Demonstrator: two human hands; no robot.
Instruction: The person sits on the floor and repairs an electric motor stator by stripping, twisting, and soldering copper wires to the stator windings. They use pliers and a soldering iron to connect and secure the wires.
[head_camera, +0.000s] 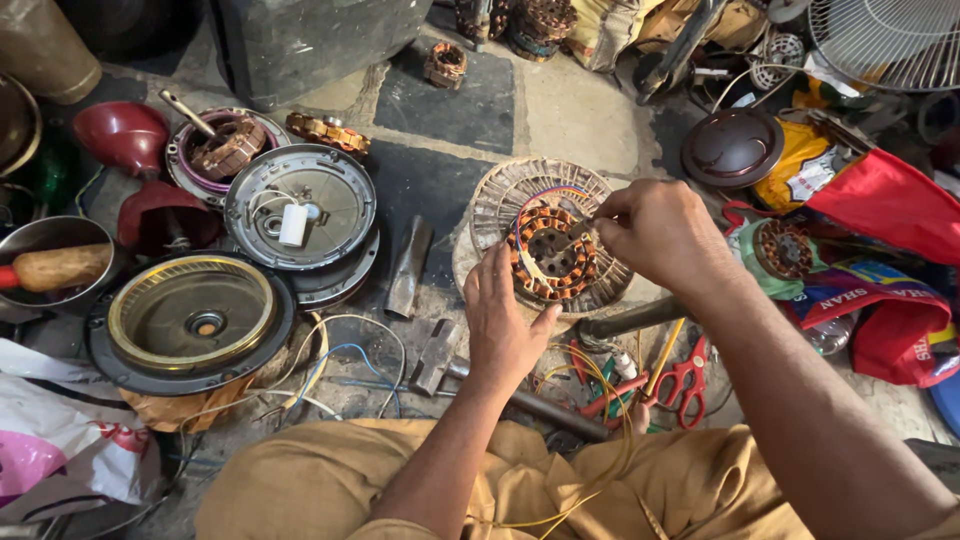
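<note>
Nearest to the person's lap, red scissors (684, 378) and yellow wires (590, 400) lie on the floor (440, 180). Beyond them the left hand (503, 320) rests with fingers nearly straight and together, the tips touching the near rim of the copper winding ring (555, 252), which sits on a round woven disc (545, 235). Over the far right side of the ring, the right hand (655, 232) has its fingers curled closed, pinching a thin wire or small tool; which one I cannot tell. Further left lies a grey round motor cover (300, 205).
</note>
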